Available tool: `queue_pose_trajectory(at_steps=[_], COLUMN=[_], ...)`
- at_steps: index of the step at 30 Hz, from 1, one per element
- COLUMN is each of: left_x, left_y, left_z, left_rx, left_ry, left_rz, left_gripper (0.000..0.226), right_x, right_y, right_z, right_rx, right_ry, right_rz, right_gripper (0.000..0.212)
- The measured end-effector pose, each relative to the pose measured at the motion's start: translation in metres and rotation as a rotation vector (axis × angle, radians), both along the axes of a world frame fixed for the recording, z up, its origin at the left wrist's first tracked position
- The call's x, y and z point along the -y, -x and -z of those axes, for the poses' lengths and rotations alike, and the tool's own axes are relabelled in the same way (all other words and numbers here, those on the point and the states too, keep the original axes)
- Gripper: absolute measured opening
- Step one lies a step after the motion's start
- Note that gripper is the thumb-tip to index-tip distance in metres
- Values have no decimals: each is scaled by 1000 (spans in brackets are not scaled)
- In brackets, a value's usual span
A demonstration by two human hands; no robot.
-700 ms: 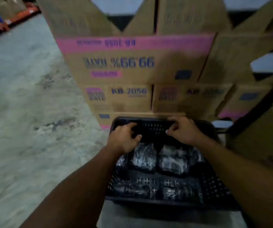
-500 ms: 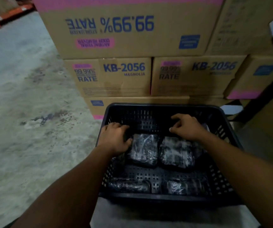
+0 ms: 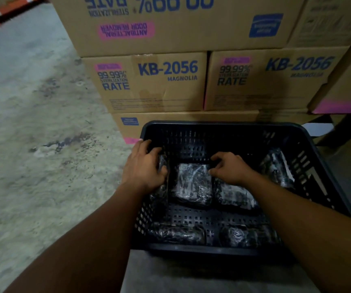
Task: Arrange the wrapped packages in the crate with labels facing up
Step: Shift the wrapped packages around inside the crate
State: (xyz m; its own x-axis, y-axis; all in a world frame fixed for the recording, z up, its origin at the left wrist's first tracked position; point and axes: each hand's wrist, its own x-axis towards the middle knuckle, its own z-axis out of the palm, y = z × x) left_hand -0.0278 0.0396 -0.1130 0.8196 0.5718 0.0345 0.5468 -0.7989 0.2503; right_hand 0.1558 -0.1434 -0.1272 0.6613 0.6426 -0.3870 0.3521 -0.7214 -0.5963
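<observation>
A black perforated plastic crate (image 3: 223,126) sits in front of me with several dark packages wrapped in shiny film inside. My left hand (image 3: 143,166) is closed around an upright package (image 3: 159,192) against the crate's left wall. My right hand (image 3: 230,168) rests fingers-down on the far edge of a flat package (image 3: 237,195), beside the middle package (image 3: 192,183). Two more packages (image 3: 177,234) (image 3: 248,236) lie along the near wall. Another package (image 3: 277,168) leans on the right wall. No labels are legible.
Stacked cardboard boxes (image 3: 153,81) printed KB-2056 stand right behind the crate. More boxes (image 3: 343,89) crowd the right side. Stained concrete floor (image 3: 33,123) spreads to the left. An orange rack beam (image 3: 12,7) shows at the far top left.
The camera tilted down and closer. Both hands dropped from the crate's far rim onto the packages; the left hand moved to the left wall, the right hand settled on the right-hand flat package.
</observation>
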Motion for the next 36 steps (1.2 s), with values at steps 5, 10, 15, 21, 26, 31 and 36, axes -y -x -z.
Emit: queue_pose_trajectory(at_steps=[5, 10, 15, 21, 26, 31, 36], left_x=[1, 9, 14, 14, 14, 15, 16], left_y=[3, -1, -14, -22, -24, -23, -23], left_z=[4, 6, 12, 18, 19, 15, 14], left_rx=[-148, -369, -468, -474, -476, -496, -508], left_ry=[-105, -256, -322, -289, -269, -269, -273], left_rz=[39, 79, 57, -14, -28, -10, -1], left_gripper=[64, 79, 91, 84, 75, 67, 59], right_x=[-19, -28, -36, -35, -38, -33, -19], right_y=[13, 29, 44, 41, 42, 35, 34], right_z=[30, 77, 120, 143, 149, 140, 128], right_rx=[-57, 83, 237, 422, 516, 535, 666], right_ry=[18, 87, 161, 155, 194, 196, 123], right_rz=[-46, -163, -290, -332, -376, -468, -586], right_gripper=[28, 47, 85, 99, 104, 90, 67])
